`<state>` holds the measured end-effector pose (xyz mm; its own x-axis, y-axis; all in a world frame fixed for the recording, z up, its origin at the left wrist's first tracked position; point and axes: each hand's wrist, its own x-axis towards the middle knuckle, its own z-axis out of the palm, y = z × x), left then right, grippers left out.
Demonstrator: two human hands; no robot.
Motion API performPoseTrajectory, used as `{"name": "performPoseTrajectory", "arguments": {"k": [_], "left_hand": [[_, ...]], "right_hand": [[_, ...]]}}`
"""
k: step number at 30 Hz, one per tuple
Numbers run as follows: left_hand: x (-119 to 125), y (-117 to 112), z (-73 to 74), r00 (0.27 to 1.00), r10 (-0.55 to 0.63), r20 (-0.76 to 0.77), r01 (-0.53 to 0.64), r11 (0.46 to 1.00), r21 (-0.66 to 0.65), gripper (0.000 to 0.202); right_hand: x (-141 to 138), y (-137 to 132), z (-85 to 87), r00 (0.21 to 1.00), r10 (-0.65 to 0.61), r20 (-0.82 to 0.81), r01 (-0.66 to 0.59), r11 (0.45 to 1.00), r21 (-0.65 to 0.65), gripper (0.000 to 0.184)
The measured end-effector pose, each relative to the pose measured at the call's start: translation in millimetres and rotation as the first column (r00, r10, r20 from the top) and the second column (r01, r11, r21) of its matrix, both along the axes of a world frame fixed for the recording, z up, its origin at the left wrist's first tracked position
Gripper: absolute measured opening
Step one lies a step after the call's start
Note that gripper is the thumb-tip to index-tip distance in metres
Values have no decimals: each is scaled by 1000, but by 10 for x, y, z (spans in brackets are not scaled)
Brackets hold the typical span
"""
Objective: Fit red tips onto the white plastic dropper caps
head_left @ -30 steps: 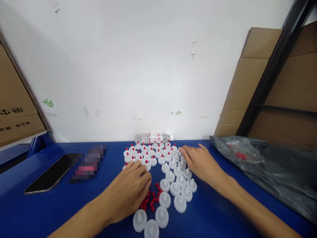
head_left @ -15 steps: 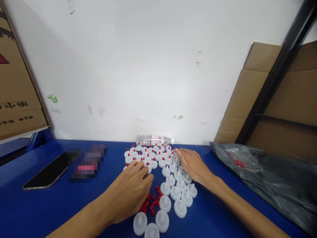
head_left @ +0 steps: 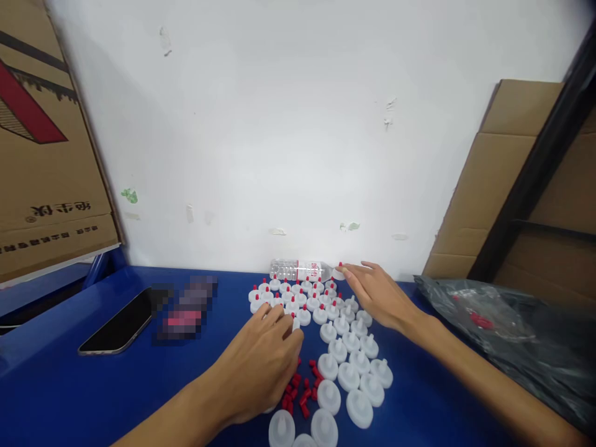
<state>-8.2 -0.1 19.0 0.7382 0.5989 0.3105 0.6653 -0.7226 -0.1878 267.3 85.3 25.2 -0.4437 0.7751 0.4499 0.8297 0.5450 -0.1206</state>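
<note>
My right hand (head_left: 384,298) pinches a round white cap with a red tip (head_left: 339,272), held beside the neck of the clear plastic bottle (head_left: 298,270). My left hand (head_left: 261,357) is curled over the near-left part of the group, its fingertips largely hidden; I cannot make out what they hold. Behind it stand several white caps with red tips (head_left: 303,315). Plain white caps with bare nozzles (head_left: 348,376) spread along the right side and toward me. Small red tips (head_left: 305,397) lie loose in a pile by my left hand.
On the blue table (head_left: 195,372), a black phone (head_left: 118,320) lies at the left near a pixelated patch. A dark plastic bag (head_left: 493,329) with a small clear bag on it covers the right side. Cardboard (head_left: 484,180) leans at the right; a printed box (head_left: 51,155) stands left.
My right hand has lifted away from the group toward the bottle's neck, carrying a red-tipped cap. My left hand stays curled over the caps. The whole view has shifted, with things appearing further right.
</note>
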Motion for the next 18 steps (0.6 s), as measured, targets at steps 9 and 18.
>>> {"name": "performPoseTrajectory", "arguments": {"k": [9,18], "left_hand": [[15,-33,-26,983,3,181,-9,999,33,28],[57,-97,-97,961,-78,266,68,997,47,14]], "right_hand": [[-180,-597,83,931,328,161,-363,877,314,33],[-412,-969,21,851,484,204,-524,760,385,19]]}}
